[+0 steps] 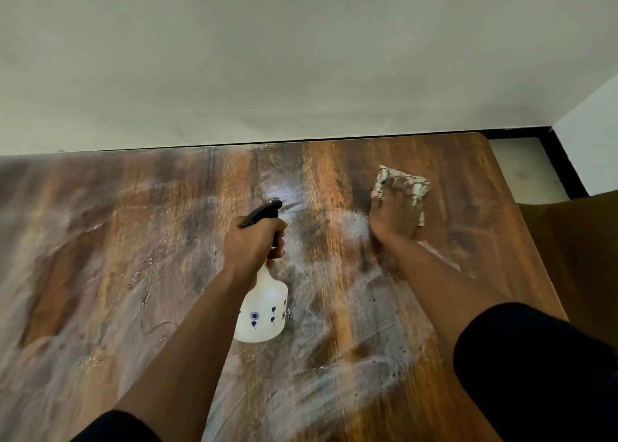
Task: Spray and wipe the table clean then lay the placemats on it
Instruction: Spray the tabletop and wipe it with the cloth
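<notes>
L hand (254, 241) grips spray bottle (262, 311); R hand (393, 214) flat on cloth (414, 187) nr table (100, 241) far-right corner.

Spray bottle (264, 308) left of cloth (406, 187) on table (100, 257).

**Surface & material check**

Table (468, 181): wood-grain top, brown w/ dark streaks; glossy where bare at the right edge. Most of the rest is dulled by a whitish, smeared film w/ visible swipe marks; wet sheen near centre.

Spray bottle (264, 311): translucent white plastic body, smooth, slight gloss, small blue printed motifs. Trigger head (261, 212): black plastic, semi-matt.

Cloth (413, 187): soft woven fabric, matt, pale w/ dark mottled pattern, crumpled.

Wall (301, 57): plain off-white, matt, smooth.

Sleeves (535, 368): black fabric, matt.
</notes>
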Demonstrator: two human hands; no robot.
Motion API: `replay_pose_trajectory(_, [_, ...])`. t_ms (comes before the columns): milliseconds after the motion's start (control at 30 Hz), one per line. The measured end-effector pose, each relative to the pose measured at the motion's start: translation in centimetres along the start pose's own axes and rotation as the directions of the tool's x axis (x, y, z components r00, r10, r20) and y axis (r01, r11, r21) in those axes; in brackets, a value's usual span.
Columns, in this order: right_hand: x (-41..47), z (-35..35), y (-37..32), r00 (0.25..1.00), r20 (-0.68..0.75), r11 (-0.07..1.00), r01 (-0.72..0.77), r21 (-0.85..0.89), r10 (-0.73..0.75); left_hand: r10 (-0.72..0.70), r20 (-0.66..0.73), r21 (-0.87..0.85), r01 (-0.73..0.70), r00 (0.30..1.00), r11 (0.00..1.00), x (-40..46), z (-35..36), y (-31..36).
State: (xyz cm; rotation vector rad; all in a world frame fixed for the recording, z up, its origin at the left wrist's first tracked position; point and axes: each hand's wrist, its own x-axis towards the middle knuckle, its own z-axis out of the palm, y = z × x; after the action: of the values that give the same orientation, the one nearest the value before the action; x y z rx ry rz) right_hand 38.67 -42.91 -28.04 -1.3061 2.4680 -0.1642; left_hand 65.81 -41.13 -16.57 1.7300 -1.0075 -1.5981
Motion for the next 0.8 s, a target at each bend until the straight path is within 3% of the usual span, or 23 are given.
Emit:
replay_pose_trajectory(133, [-3.7, 2.7, -8.2, 0.950, 0.094, 0.954, 0.298, 0.030, -0.299, -0.008, -0.077, -0.038, 0.005, 0.997, 0.999, -0.6, -1.4, 0.2])
replay_pose_trajectory(267, [-8.0, 4.9, -14.8, 0.785, 0.197, 0.805, 0.592, 0.043, -0.587, -0.015, -0.170, -0.065, 0.004, 0.985, 0.998, -1.2, -3.7, 0.0])
replay_pose_trajectory(367, [-8.4, 5.4, -15.6, 0.664, 0.258, 0.684, 0.729, -0.012, -0.702, -0.006, -0.215, -0.065, -0.008, 0.976, 0.998, -1.5, -5.2, -0.2])
replay_pose_trajectory(467, [-6.2, 4.5, -14.2, 0.608, 0.292, 0.639, 0.769, 0.017, -0.739, -0.006, -0.229, -0.061, -0.008, 0.973, 0.998, -1.4, -5.9, -0.2])
replay_pose_trajectory(567, [-2.6, 3.7, -11.9, 0.679, 0.239, 0.704, 0.709, 0.029, -0.694, -0.003, -0.231, -0.086, -0.017, 0.973, 0.996, -1.2, -6.5, -0.5])
replay_pose_trajectory(800, [4.6, 0.8, -7.0, 0.915, 0.119, 0.923, 0.384, 0.033, -0.385, -0.026, -0.206, -0.126, 0.000, 0.978, 0.992, -0.2, -7.0, -1.0])
